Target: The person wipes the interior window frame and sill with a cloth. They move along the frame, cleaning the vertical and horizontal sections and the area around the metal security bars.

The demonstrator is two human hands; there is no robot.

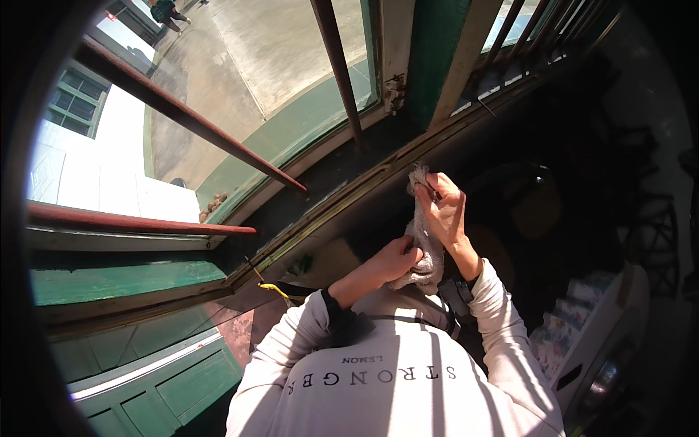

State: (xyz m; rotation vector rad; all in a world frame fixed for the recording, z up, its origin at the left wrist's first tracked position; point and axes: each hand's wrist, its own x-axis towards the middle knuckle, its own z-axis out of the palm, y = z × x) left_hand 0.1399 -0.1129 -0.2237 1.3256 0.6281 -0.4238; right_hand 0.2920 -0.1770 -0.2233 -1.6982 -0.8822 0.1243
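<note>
A pale terry cloth (427, 232) hangs crumpled in front of my chest, lit by sun. My left hand (394, 261) grips its lower part from the left. Higher up, the fingers of my right hand (446, 208) pinch the cloth's bunched top end. Beyond my hands runs a dark window sill (327, 180) with a worn wooden edge; the cloth is held on the room side of it. Round reddish-brown bars (202, 134) rise from the sill in front of the window.
Green-painted window frame parts (437, 49) flank the opening. A yellow cord or handle (273, 288) sits by the sill at lower left, above a green panelled door or cupboard (180, 388). On my right stands a white object with floral fabric (568, 317). Outside, a person (166, 12) is on the paving.
</note>
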